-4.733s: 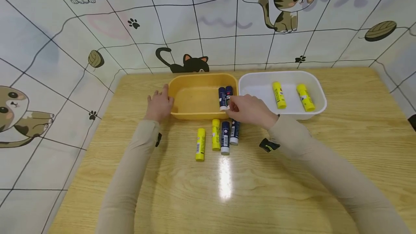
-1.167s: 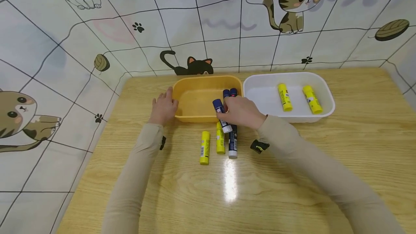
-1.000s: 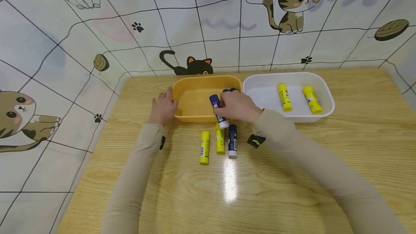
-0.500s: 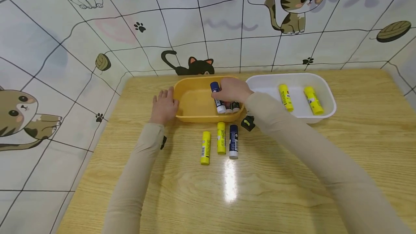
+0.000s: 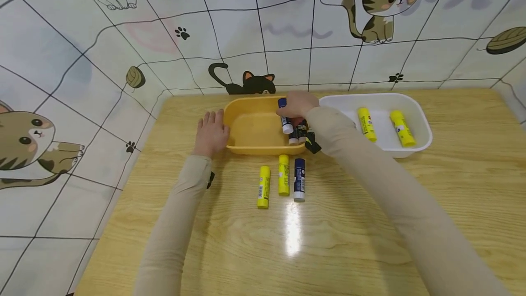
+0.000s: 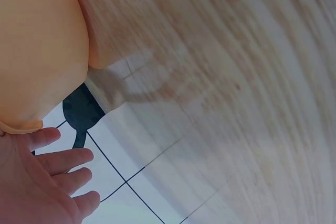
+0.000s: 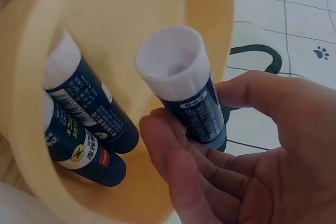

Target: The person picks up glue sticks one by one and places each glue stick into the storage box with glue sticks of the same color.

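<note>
My right hand (image 5: 302,104) pinches a dark blue glue stick (image 7: 181,72) over the right side of the yellow tray (image 5: 255,150). The stick is tilted, its white hollow base facing the right wrist camera. Two more blue glue sticks lie side by side in the tray: one with a barcode label (image 7: 92,100) and one with a red tag (image 7: 86,148). My left hand (image 5: 211,134) rests against the tray's left end, fingers extended; the left wrist view shows the fingers spread by the rim. In front of the tray lie two yellow glue sticks, left (image 5: 264,187) and middle (image 5: 283,175), and a blue one (image 5: 299,179).
A white tray (image 5: 423,138) adjoins the yellow one on the right and holds two yellow glue sticks, one left (image 5: 367,124) and one right (image 5: 402,128). Behind both trays rises a cat-patterned wall (image 5: 287,67). The wooden table (image 5: 230,250) stretches toward the person.
After leaving the two blue glue sticks inside the yellow tray, my right hand has lifted another blue one from the table and carried it back over the tray. The left hand stays at the tray's end.
</note>
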### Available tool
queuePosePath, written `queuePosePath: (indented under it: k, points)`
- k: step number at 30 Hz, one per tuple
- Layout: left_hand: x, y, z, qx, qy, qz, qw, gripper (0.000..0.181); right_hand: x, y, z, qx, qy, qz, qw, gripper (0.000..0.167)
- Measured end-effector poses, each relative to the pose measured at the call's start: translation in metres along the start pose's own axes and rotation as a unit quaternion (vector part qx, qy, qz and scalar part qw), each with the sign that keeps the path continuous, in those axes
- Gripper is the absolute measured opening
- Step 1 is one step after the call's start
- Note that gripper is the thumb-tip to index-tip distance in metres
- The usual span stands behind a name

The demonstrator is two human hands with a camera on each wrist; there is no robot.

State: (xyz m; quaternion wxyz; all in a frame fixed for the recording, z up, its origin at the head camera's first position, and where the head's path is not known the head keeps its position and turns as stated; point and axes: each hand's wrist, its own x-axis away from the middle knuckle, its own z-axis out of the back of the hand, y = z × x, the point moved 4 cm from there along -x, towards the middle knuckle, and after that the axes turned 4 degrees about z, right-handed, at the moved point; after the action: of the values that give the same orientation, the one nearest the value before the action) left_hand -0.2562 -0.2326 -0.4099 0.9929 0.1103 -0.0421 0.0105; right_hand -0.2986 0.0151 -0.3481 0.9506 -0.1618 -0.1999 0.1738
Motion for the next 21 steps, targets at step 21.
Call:
queuePosePath:
  k: [21]
  points:
    - [0.005,0.002,0.004,-0.010,0.019,0.016,0.9997,0.054,-0.019,-0.015,-0.019,0.064,0.011,-0.051,0.9966,0.032]
